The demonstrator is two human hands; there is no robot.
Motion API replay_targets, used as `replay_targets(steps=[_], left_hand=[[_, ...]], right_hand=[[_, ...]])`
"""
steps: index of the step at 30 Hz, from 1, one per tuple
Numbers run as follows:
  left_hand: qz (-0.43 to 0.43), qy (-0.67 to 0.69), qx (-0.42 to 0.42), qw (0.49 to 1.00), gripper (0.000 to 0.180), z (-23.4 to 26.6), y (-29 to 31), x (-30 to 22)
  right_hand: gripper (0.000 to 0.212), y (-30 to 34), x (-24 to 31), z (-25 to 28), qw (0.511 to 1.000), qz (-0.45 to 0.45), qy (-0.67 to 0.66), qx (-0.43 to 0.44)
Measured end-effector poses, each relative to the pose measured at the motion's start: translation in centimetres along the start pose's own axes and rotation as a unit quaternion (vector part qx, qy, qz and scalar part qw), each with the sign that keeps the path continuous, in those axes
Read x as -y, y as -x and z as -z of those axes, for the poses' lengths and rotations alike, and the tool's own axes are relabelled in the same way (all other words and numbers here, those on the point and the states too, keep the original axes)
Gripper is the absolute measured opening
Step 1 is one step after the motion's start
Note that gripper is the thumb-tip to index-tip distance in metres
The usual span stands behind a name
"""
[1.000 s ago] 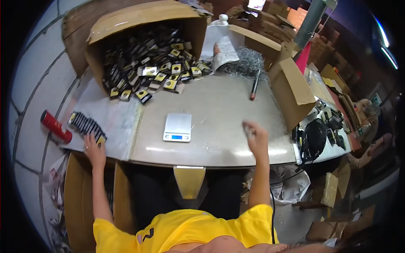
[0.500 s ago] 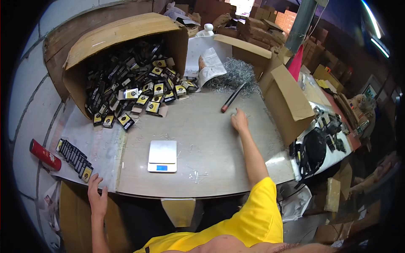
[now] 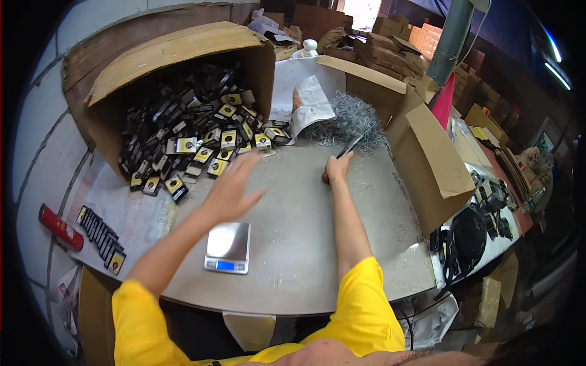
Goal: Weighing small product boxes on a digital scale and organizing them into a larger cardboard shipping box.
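Observation:
My right hand (image 3: 337,167) is closed round the reddish handle of a long, slim dark tool (image 3: 350,146). The tool's tip reaches the edge of a heap of thin silvery metal pins (image 3: 353,117); its exact kind is unclear. My left hand (image 3: 229,194), fingers spread and holding nothing, is over the table between a digital scale (image 3: 227,245) with a lit blue display and a pile of small black-and-yellow boxes (image 3: 204,154). Those boxes spill out of a large cardboard carton (image 3: 177,49) lying on its side.
A row of small boxes (image 3: 101,235) stands at the left edge beside a red cylinder (image 3: 61,227). Crumpled printed paper (image 3: 313,104) leans by the pins. An open cardboard flap (image 3: 436,149) borders the right side, with a black bag (image 3: 469,232) beyond it. Loose pins dot the table (image 3: 293,244).
My right hand has taken hold of the dark tool, which lay on the table. My left hand has swung from the front left edge up and right, toward the box pile. The view has shifted slightly.

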State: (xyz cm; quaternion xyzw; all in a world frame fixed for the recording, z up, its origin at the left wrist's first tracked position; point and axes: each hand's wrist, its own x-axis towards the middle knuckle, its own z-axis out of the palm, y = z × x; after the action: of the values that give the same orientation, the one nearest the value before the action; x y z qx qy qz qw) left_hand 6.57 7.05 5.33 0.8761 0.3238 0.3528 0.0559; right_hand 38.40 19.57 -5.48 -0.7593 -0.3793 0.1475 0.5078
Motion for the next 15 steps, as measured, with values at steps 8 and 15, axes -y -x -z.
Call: replay_targets(steps=[8, 15], left_hand=[[0.1, -0.069, 0.116, 0.986, 0.096, -15.1, -16.4, 22.3], [-0.042, -0.171, 0.144, 0.974, 0.073, -14.5, -11.2, 27.5]], right_hand=[[0.074, 1.8, -5.3, 12.9, 0.962, 0.093, 0.162, 0.199], [0.072, 8.0, -5.0, 23.3, 0.953, 0.045, 0.126, 0.271]])
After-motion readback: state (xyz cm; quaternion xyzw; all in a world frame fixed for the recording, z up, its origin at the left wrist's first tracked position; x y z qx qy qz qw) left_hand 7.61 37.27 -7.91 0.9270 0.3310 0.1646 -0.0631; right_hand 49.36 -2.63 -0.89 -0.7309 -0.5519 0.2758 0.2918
